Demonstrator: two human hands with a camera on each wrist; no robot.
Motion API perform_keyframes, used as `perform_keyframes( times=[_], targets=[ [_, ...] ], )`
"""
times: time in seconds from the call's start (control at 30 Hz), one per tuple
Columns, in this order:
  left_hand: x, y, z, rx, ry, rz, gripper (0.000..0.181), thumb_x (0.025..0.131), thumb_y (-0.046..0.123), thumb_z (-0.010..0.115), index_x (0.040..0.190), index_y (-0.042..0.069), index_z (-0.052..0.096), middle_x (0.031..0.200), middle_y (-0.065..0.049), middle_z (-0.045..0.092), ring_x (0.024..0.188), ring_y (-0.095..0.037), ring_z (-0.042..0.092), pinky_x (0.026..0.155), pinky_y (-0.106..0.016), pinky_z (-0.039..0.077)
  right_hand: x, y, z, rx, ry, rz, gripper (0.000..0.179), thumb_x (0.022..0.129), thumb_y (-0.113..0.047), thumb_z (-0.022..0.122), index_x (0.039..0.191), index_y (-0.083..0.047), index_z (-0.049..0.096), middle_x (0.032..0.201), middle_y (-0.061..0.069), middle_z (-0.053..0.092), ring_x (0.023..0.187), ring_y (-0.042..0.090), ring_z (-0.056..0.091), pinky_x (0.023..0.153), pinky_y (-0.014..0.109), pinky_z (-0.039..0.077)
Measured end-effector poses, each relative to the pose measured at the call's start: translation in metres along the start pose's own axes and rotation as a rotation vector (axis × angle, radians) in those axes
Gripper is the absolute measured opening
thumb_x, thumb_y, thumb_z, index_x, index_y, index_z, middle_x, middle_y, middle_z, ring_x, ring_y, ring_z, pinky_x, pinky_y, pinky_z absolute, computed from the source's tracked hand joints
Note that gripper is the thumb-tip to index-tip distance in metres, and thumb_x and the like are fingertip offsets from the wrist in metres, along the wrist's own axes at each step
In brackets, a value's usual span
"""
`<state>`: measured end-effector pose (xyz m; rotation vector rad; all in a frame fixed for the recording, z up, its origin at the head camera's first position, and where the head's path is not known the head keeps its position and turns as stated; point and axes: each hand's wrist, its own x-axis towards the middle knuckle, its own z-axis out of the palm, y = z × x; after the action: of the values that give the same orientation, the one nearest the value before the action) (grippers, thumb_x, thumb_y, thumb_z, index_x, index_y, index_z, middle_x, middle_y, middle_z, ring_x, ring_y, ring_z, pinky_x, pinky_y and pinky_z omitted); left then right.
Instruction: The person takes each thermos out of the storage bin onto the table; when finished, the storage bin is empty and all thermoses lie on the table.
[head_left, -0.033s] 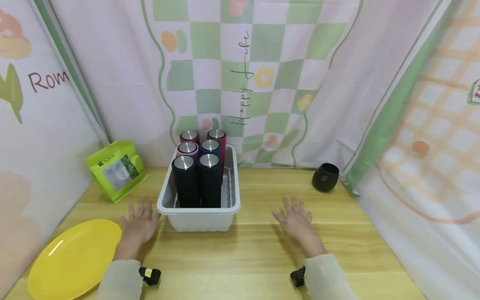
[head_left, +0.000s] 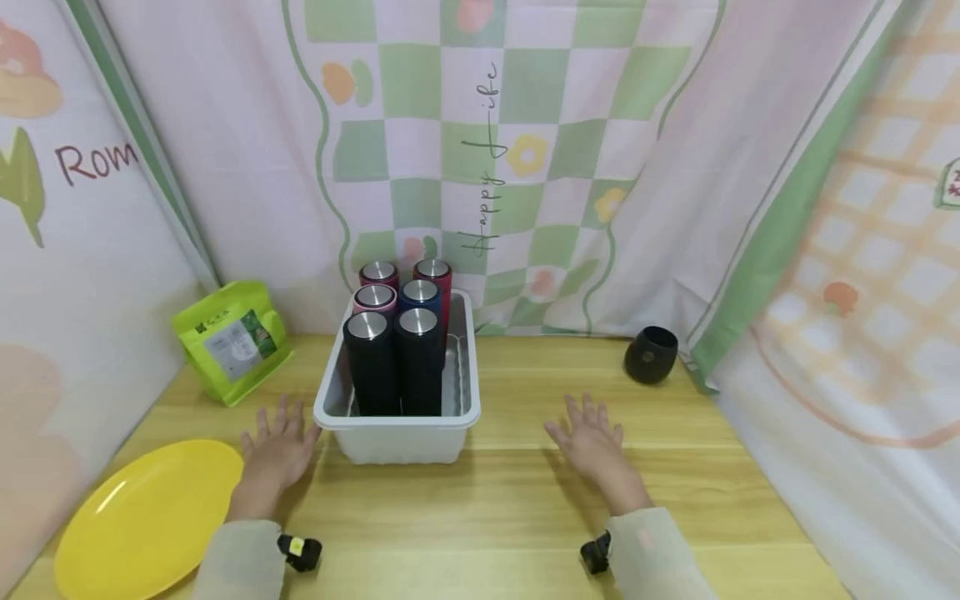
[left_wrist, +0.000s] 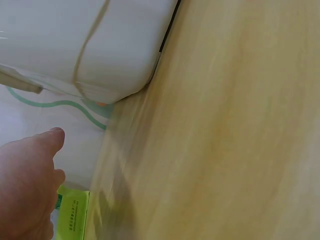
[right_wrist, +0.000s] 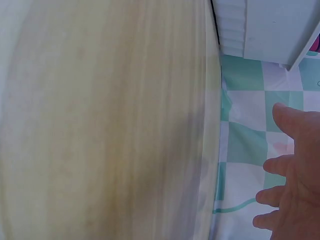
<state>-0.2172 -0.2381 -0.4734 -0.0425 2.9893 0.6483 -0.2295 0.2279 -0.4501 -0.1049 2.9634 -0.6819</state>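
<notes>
In the head view my left hand (head_left: 277,450) is spread over the table, its thumb right by the near left corner of a white plastic bin (head_left: 401,442). Several bottles with silver-topped lids stand upright in that bin: black ones (head_left: 420,367) at the front, a pink one (head_left: 375,298) and a blue one (head_left: 422,293) behind, red ones (head_left: 447,304) at the back. To the right, my right hand (head_left: 596,450) has its fingers fanned out and holds nothing. The left wrist view shows the left hand (left_wrist: 27,180) below the bin's wall (left_wrist: 75,45).
A yellow plate (head_left: 150,517) lies at the left, beside the left forearm. Behind it stands a bright green pouch (head_left: 234,342). A black cup (head_left: 651,356) sits at the back right of the wooden table (head_left: 465,533). Patterned curtains (head_left: 525,167) enclose the back and sides.
</notes>
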Motion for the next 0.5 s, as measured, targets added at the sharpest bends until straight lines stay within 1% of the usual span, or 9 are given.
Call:
perform_keyframes(
  times=[0.17,0.23,0.3,0.4,0.47,0.5],
  targets=[
    [0.000,0.000,0.000,-0.019,0.015,0.007,0.088,0.098,0.064,0.008,0.153,-0.005,0.009,0.156,-0.027,-0.007,0.135,-0.055,-0.013,0.099,-0.070,-0.012,0.002,-0.003,-0.002,0.002,0.007,-0.002,0.089,0.096,-0.068,0.025,0.155,-0.003,0.012,0.157,0.026,-0.004,0.140,0.048,-0.008,0.103,0.069,-0.004],
    [-0.002,0.001,-0.002,-0.041,0.028,0.014,0.086,0.099,0.062,0.011,0.152,-0.006,0.010,0.155,-0.028,-0.006,0.135,-0.056,-0.011,0.100,-0.070,-0.010,0.002,-0.006,-0.005,0.021,0.015,-0.019,0.087,0.097,-0.066,0.027,0.155,-0.002,0.013,0.157,0.026,-0.003,0.140,0.048,-0.008,0.104,0.068,-0.003],
    [-0.004,0.003,-0.004,-0.075,0.051,0.023,0.081,0.102,0.056,0.017,0.151,-0.008,0.011,0.154,-0.031,-0.003,0.135,-0.057,-0.008,0.102,-0.070,-0.005,0.001,-0.012,-0.009,0.044,0.037,-0.051,0.083,0.100,-0.060,0.031,0.154,0.000,0.014,0.156,0.028,0.000,0.141,0.048,-0.005,0.105,0.067,-0.001],
    [-0.007,0.008,-0.011,-0.212,0.115,0.026,0.070,0.106,0.041,0.028,0.150,-0.010,0.012,0.152,-0.036,0.004,0.136,-0.056,0.004,0.106,-0.065,0.005,0.002,-0.026,-0.019,0.102,0.097,-0.114,0.073,0.102,-0.047,0.042,0.152,0.002,0.020,0.155,0.029,0.010,0.140,0.048,0.006,0.107,0.064,0.008],
    [-0.009,0.014,-0.016,-0.336,0.175,0.016,0.064,0.106,0.032,0.033,0.150,-0.010,0.015,0.150,-0.036,0.014,0.135,-0.054,0.016,0.108,-0.061,0.015,0.003,-0.041,-0.028,0.143,0.148,-0.150,0.067,0.102,-0.040,0.047,0.151,0.002,0.026,0.153,0.028,0.019,0.139,0.047,0.016,0.107,0.062,0.016],
    [-0.009,0.018,-0.019,-0.421,0.212,0.011,0.061,0.106,0.028,0.036,0.150,-0.009,0.017,0.149,-0.035,0.020,0.135,-0.052,0.022,0.108,-0.059,0.019,0.003,-0.050,-0.033,0.167,0.167,-0.160,0.066,0.102,-0.038,0.049,0.150,0.000,0.028,0.153,0.027,0.023,0.138,0.046,0.021,0.107,0.061,0.020]
  ],
)
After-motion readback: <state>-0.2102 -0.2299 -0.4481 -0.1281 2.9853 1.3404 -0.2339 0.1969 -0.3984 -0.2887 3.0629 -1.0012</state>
